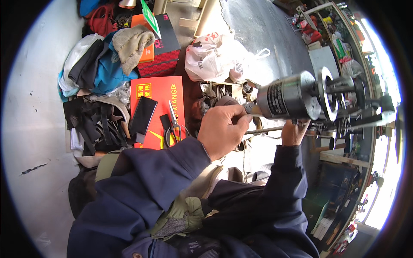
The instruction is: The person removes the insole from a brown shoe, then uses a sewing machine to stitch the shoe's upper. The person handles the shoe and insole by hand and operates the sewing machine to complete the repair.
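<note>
My left hand is closed in a pinch at the front of a hand-worked metal machine with a dark cylindrical head. A dark brown rounded piece shows just behind these fingers; what exactly they grip is hidden. My right hand is raised beneath the cylinder, its fingers mostly covered by the machine. A thin metal rod runs between the two hands.
A red box carries a phone and scissors. Piles of fabric and black straps lie left, white plastic bags ahead, cluttered shelving right.
</note>
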{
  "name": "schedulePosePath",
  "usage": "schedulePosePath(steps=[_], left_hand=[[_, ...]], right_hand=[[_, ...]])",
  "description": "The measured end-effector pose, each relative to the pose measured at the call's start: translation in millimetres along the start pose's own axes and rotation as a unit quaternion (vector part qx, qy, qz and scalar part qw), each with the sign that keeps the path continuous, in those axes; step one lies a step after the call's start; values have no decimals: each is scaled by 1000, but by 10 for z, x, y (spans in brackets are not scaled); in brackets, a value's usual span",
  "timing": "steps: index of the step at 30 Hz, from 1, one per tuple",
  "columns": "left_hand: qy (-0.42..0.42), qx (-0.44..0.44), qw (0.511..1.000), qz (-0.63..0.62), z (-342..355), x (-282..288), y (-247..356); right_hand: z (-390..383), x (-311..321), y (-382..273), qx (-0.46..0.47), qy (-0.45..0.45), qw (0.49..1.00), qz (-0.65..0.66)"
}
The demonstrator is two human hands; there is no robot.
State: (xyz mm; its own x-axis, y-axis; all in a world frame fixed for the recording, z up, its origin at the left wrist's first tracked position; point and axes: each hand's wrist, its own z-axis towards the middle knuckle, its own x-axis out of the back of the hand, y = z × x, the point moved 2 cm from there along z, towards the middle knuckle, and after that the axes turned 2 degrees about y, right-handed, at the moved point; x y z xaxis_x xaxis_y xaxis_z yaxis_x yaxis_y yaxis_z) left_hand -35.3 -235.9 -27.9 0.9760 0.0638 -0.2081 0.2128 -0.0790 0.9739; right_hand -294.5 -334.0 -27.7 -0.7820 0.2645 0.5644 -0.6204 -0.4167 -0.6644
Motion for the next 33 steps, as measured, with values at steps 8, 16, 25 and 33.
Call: schedulePosePath(steps=[8, 16, 25, 33], left_hand=[[-10, 1, 1000, -3, -80, 79, 40], [-36, 10, 999, 0, -157, 93, 29], [-74, -3, 994, 86, -221, 84, -94], [-68, 53, 983, 160, -171, 273, -209]], right_hand=[[-112, 84, -760, -10, 31, 999, 2], [-1172, 44, -623, -205, -114, 962, 137], [-1758, -432, -56, -314, -292, 903, -30], [-2019, -846, 327, -431, -254, 857, 125]])
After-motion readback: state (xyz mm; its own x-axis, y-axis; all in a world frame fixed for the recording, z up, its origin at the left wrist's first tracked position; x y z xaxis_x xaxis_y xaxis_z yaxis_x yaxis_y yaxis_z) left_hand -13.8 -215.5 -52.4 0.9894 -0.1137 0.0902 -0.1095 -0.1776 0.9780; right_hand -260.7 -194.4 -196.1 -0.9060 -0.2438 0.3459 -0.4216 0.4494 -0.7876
